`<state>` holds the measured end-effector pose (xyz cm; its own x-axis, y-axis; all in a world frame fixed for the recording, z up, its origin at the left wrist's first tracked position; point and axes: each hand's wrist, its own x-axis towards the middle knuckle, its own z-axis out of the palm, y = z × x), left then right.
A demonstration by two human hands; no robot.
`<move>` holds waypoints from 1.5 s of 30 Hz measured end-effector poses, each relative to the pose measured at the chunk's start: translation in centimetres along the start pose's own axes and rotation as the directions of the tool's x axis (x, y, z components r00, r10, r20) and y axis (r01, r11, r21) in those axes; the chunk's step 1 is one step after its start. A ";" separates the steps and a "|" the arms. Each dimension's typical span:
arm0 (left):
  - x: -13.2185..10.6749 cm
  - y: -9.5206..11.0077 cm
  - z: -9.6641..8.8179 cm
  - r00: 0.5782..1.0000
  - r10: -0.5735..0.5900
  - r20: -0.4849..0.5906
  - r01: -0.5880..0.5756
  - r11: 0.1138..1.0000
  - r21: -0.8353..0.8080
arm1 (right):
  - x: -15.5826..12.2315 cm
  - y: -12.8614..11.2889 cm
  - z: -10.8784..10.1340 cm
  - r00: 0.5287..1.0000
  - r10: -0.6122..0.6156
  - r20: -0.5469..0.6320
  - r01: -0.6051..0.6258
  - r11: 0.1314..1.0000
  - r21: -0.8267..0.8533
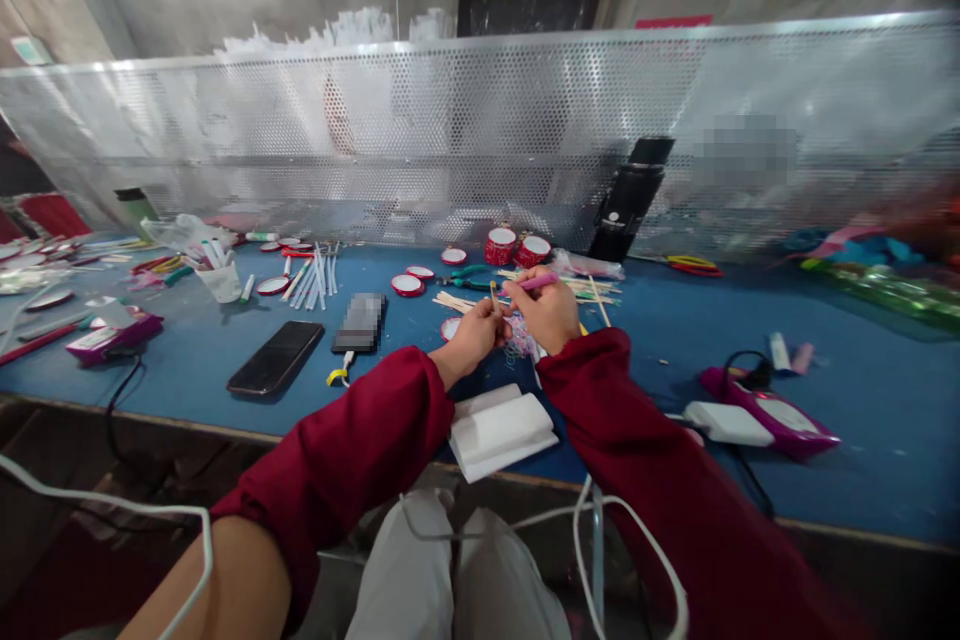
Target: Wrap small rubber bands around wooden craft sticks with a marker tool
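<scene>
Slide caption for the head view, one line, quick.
At a blue workbench, the left hand holds a thin stick and the right hand a pink pen-like tool, near red drum-shaped pieces.

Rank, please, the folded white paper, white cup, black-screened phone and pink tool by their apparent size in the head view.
1. Folded white paper
2. Black-screened phone
3. White cup
4. Pink tool, in the right hand, which partly hides it
</scene>
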<state>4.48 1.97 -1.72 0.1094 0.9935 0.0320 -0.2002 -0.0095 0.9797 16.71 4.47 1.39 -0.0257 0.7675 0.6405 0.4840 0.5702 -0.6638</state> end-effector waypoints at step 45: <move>-0.2 -0.2 -0.4 0.998 -0.040 0.050 0.035 0.995 0.089 | 0.0 1.1 0.3 1.000 -0.027 0.007 0.027 0.999 -0.034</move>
<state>4.12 1.77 -1.96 0.1654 0.9862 0.0029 -0.1093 0.0154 0.9939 17.03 5.19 0.56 -0.0449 0.7542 0.6551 0.5129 0.5802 -0.6327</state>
